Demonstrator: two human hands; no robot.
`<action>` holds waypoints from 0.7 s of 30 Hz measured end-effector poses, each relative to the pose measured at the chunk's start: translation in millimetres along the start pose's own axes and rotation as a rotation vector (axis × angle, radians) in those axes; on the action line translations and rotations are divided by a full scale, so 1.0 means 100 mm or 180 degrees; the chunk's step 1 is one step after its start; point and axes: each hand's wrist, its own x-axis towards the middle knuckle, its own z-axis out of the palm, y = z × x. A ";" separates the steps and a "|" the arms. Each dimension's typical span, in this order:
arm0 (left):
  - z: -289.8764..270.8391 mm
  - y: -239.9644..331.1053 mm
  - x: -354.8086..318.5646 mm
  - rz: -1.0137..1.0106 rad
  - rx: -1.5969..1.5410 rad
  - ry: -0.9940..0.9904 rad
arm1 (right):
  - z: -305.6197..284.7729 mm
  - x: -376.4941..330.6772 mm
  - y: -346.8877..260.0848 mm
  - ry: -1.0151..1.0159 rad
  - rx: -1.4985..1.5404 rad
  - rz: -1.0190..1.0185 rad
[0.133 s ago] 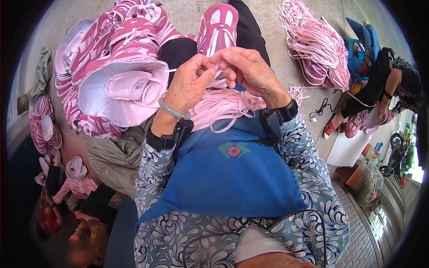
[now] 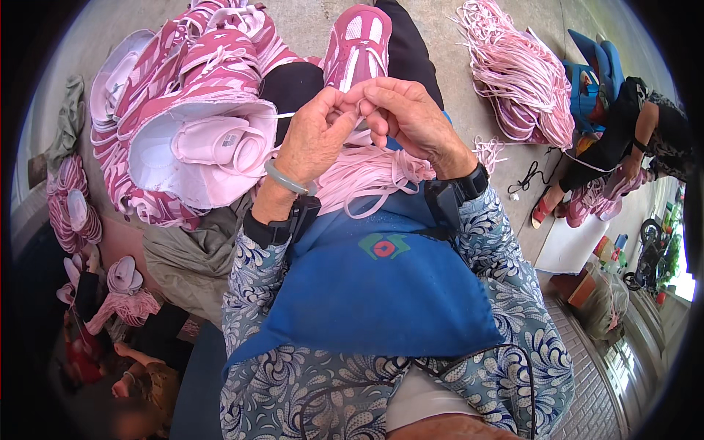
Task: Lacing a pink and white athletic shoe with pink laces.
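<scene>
My left hand [image 2: 317,133] and my right hand [image 2: 405,117] meet above my lap, fingertips pinched together on a thin pink shoelace [image 2: 360,110]. Just beyond them a pink shoe upper [image 2: 357,44] rests on my legs, toe pointing away; its near end is hidden behind my hands. A bundle of loose pink laces [image 2: 367,176] lies on my blue apron [image 2: 374,293] under my wrists. Close to the left of my left hand is a stack of pink and white shoe uppers [image 2: 220,66], the nearest one showing its pale lining [image 2: 165,158].
A large heap of pink laces [image 2: 513,81] lies on the concrete at the far right, near a black cord [image 2: 534,174]. Beyond it, a co-worker [image 2: 623,147] handles pink uppers. Others sit at lower left beside more uppers [image 2: 125,277]. Grey-green cloth [image 2: 191,257] lies at left.
My left hand and wrist have shifted slightly to the right, toward my right hand. The co-worker at right has moved the upper being held; an arm at lower left has moved too.
</scene>
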 end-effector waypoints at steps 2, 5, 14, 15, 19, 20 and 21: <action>0.03 0.00 -0.01 -0.0114 -0.0170 0.0100 | 0.00 0.00 0.00 0.0071 -0.0153 -0.0123; 0.03 0.04 -0.05 -0.0066 0.0982 0.0104 | 0.00 -0.01 -0.01 0.0109 -0.0578 -0.0264; 0.08 0.14 -0.09 0.1148 0.2932 0.0310 | 0.05 -0.03 -0.02 0.0466 -0.1878 -0.0748; 0.07 0.14 -0.09 0.1146 0.2933 0.0303 | 0.06 -0.03 -0.02 0.0490 -0.1884 -0.0637; 0.03 0.14 -0.08 0.1501 0.3079 0.0092 | 0.07 -0.01 -0.05 0.0490 -0.1533 -0.0681; 0.03 0.15 -0.07 0.1619 0.3094 0.0100 | 0.06 -0.01 -0.06 0.0426 -0.1655 -0.0741; 0.02 0.17 -0.05 0.1597 0.3085 0.0075 | 0.05 0.00 -0.06 0.0272 -0.1772 -0.0805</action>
